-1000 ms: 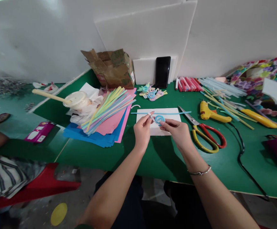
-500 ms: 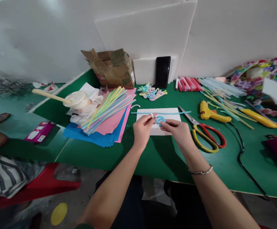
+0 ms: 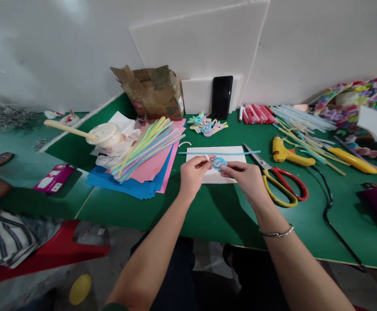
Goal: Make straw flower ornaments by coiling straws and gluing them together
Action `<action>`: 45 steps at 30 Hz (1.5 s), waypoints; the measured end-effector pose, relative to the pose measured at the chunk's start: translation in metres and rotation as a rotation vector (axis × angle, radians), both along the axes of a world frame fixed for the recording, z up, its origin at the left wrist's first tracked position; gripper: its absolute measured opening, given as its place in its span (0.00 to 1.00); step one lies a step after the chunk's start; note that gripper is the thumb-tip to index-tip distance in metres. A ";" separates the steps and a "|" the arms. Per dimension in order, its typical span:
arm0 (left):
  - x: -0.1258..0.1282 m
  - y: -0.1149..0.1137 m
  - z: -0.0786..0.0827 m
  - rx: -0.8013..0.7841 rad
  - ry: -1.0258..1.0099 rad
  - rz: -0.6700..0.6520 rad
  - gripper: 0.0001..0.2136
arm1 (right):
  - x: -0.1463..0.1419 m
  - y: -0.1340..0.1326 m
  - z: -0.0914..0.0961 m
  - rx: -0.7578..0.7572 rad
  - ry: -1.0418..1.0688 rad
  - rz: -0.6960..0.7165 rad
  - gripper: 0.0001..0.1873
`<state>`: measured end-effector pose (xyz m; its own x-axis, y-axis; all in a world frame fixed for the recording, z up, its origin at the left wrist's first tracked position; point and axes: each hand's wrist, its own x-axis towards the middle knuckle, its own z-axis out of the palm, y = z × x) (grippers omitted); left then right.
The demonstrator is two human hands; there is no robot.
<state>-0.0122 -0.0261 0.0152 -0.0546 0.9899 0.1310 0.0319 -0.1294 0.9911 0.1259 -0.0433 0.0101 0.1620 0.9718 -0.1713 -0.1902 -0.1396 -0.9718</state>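
My right hand (image 3: 241, 173) pinches a light blue spiral coil (image 3: 220, 163), wound from a thin soft strip, between thumb and forefinger. On the coil's left edge, the fingertips of my left hand (image 3: 194, 170) close together, with a small white band or piece on a finger. Both hands hover over a white sheet (image 3: 215, 176). Across that sheet's far part lies a straight light blue strip (image 3: 227, 153). Just beyond are a short white curved piece (image 3: 184, 143) and a small pile of pastel spirals and bent strips (image 3: 208, 126).
Scissors (image 3: 281, 183) and a yellow glue gun (image 3: 291, 154) with a black cord lie to the right. Pastel strips (image 3: 146, 149) rest on coloured paper at left, beside a lidded cup (image 3: 103, 134). A cardboard box (image 3: 154, 93) and phone (image 3: 222, 97) stand behind.
Both hands and the blue coil have shifted very slightly to the right, and the coil has turned a little. My grip looks the same.
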 end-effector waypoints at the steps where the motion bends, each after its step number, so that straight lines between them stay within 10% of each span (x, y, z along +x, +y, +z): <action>1: 0.000 0.001 0.000 -0.019 -0.005 0.002 0.04 | 0.000 0.000 0.000 0.002 -0.002 -0.003 0.16; 21: 0.000 0.003 -0.006 -0.095 -0.032 -0.034 0.03 | 0.001 0.001 0.000 -0.030 0.032 -0.018 0.14; 29: 0.021 -0.007 -0.015 -0.137 -0.376 0.239 0.07 | -0.010 -0.001 0.001 -0.036 0.166 -0.092 0.12; 45: 0.004 -0.002 -0.002 -0.001 -0.008 0.071 0.03 | -0.007 -0.002 0.003 -0.014 0.093 -0.058 0.14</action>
<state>-0.0080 -0.0278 0.0130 -0.1255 0.9836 0.1292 0.0331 -0.1260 0.9915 0.1193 -0.0454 0.0127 0.2003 0.9589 -0.2012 -0.2872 -0.1389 -0.9477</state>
